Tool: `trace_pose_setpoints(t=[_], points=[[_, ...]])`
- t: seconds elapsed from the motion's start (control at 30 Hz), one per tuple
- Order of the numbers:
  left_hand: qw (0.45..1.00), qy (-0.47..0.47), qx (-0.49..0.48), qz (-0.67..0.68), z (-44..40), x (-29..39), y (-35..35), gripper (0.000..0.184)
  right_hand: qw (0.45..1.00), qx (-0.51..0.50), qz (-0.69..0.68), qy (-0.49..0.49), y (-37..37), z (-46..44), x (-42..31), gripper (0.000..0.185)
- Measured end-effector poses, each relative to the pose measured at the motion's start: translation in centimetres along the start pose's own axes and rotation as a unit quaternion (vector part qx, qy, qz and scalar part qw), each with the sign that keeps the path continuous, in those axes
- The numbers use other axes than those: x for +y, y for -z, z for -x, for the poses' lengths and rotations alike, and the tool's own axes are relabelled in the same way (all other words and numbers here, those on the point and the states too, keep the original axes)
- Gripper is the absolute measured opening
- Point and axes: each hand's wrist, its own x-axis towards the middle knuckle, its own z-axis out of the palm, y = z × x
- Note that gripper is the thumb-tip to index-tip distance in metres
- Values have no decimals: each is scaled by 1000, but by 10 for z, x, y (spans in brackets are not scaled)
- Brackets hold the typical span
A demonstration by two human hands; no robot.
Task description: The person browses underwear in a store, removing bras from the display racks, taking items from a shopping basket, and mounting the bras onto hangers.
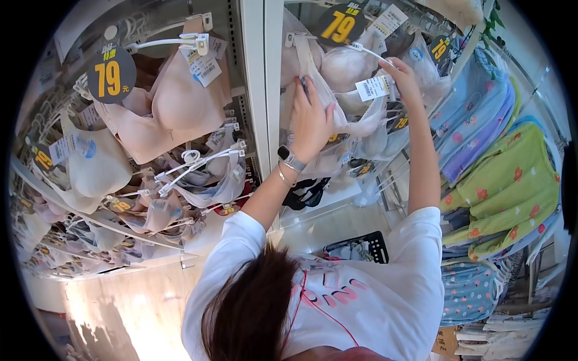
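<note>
A pale pink-white bra [361,123] hangs on a white hanger [368,52] at the rack, with a white barcode tag [372,88] on its front. My left hand [311,119], wearing a watch and a bracelet, grips the bra's left side near the strap, fingers bent around the fabric. At the hanger's right end, my right hand [404,81] has its fingers and thumb closed, close to the strap; the exact fingertip contact is partly hidden. A round black price sign [341,25] reading 79 hangs just above.
Beige bras [186,108] fill the left rack, with another 79 sign [112,74]. A white post [262,90] divides the racks. Green floral pajamas [512,180] hang at right. On the floor below stands a black basket [377,246] containing clothing.
</note>
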Motion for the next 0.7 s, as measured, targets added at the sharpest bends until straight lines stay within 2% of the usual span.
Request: trace_pose_setpoints(t=[0.07, 0.17, 0.37, 0.53, 0.7], points=[[1000, 8, -12, 5, 2, -1, 0, 73, 1000, -16, -6, -7, -1, -1, 8, 17], [1000, 7, -15, 23, 3, -2, 3, 74, 999, 20, -35, 25, 0, -2, 16, 15], [998, 3, 42, 50, 5, 13, 16, 79, 991, 45, -116, 45, -4, -3, -27, 10], [997, -16, 53, 55, 9, 32, 37, 85, 988, 60, -109, 91, -2, -18, -47, 12], [996, -8, 39, 80, 12, 38, 47, 89, 990, 57, -88, 91, -9, -24, -70, 16]])
